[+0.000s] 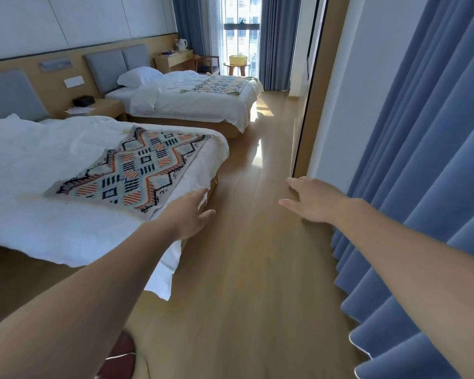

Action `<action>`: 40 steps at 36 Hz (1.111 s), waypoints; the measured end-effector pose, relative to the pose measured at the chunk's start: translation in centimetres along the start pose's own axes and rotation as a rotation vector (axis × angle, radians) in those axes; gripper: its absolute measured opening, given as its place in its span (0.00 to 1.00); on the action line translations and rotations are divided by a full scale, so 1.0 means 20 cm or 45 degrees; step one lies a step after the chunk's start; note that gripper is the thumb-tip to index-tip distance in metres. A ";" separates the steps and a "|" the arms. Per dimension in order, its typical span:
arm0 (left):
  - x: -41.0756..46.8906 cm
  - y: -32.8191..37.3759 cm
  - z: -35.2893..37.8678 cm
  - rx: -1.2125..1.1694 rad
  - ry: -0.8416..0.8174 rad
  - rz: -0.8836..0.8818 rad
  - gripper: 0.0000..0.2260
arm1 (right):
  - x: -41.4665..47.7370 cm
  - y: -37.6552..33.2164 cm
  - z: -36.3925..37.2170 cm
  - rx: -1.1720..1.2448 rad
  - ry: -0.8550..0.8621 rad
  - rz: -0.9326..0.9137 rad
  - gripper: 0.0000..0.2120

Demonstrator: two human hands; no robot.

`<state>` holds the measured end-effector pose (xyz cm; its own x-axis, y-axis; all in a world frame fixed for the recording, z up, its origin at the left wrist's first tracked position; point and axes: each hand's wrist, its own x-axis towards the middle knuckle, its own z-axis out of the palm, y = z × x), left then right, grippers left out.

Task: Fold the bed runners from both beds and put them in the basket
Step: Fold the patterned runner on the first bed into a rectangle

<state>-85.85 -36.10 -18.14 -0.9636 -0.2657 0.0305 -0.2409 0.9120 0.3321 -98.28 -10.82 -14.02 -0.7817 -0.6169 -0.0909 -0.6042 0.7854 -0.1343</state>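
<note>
A patterned bed runner [137, 170] with black, orange and blue diamonds lies flat across the foot of the near bed [39, 214]. A second patterned runner [225, 84] lies rumpled on the foot of the far bed [181, 102]. A yellow basket [238, 59] stands on a small round table by the window. My left hand [192, 212] is stretched out, fingers apart, at the near bed's corner just below the runner's edge, holding nothing. My right hand [312, 199] is extended over the floor, fingers spread and empty.
A wooden floor aisle [252, 242] runs between the beds and the wall. Blue curtains [422, 187] hang close on the right. A nightstand [99, 108] sits between the beds. A desk with a kettle [175, 57] and a chair [208, 64] stand near the window.
</note>
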 end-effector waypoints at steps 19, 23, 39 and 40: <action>0.96 -0.11 0.18 -0.023 -0.014 -0.181 0.30 | 1.11 0.37 0.01 0.027 -0.036 -0.101 0.22; 1.22 -0.05 0.20 -0.034 -0.021 -0.234 0.31 | 1.39 0.52 -0.04 0.064 -0.049 -0.120 0.22; 1.99 -0.02 0.21 -0.067 0.045 -0.371 0.31 | 2.21 0.85 -0.17 0.070 -0.073 -0.277 0.23; 2.04 -0.03 0.22 -0.074 0.053 -0.368 0.30 | 2.27 0.86 -0.17 0.075 -0.075 -0.280 0.22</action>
<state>-125.50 -46.18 -21.18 -0.8502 -0.5254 -0.0350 -0.4964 0.7776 0.3859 -144.62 -25.13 -17.08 -0.6206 -0.7763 -0.1101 -0.7479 0.6283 -0.2145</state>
